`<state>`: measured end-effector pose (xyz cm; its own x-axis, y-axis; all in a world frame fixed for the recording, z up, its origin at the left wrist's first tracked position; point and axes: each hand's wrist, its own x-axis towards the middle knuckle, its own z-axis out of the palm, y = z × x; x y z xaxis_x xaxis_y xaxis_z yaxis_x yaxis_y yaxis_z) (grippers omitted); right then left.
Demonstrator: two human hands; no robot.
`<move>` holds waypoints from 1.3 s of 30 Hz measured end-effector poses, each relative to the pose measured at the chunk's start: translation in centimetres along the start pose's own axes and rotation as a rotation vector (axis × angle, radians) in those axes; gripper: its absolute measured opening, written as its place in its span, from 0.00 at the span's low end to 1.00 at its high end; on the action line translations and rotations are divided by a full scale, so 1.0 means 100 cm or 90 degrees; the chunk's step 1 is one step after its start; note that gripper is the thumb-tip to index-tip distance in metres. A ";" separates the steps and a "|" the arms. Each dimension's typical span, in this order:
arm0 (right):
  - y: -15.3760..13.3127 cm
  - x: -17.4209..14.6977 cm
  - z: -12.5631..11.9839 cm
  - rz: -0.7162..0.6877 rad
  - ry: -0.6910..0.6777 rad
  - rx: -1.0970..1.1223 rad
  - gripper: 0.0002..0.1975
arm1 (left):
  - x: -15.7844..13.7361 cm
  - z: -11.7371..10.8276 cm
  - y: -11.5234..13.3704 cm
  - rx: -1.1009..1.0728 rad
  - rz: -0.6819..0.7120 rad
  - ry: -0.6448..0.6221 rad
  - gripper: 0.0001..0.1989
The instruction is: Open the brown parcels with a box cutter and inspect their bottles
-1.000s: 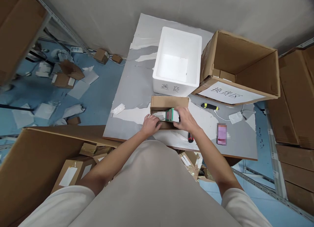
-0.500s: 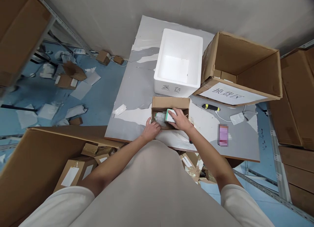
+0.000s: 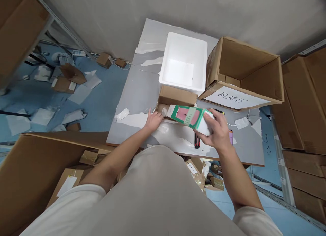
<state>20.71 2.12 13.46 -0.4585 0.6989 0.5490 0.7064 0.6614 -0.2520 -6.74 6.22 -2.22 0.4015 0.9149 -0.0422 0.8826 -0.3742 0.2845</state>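
Observation:
My right hand (image 3: 216, 130) grips one end of a long green and white product box (image 3: 187, 115) with a pink picture on its face. The product box is tilted in the air, its far end over a small open cardboard box (image 3: 178, 95). At the left front corner of the cardboard box, my left hand (image 3: 154, 121) holds the box's edge with thumb and fingers. Crumpled clear plastic (image 3: 164, 112) shows inside the cardboard box. The product box hides part of the interior. A red and black handled tool (image 3: 197, 140) lies below the product box.
Behind stand a white foam box (image 3: 182, 84) and a large open carton (image 3: 251, 55) with a handwritten sign. A yellow and black tool (image 3: 219, 111) and a phone (image 3: 231, 136) lie to the right, partly hidden. A big carton (image 3: 58, 140) with parcels stands at left.
My right hand has lifted the product box out of the cardboard box and to the right. The cardboard box's back flap stands higher against the foam box. My left hand stays at its corner.

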 end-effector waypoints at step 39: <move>-0.041 -0.123 0.198 1.052 -0.105 0.938 0.19 | -0.067 0.003 0.032 -0.410 0.111 0.104 0.32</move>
<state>12.74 -3.85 -8.08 -0.1439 0.6434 -0.7519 -0.3501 -0.7437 -0.5694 -6.51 -1.17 -1.27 0.4383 0.8792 0.1870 0.4669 -0.4005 0.7884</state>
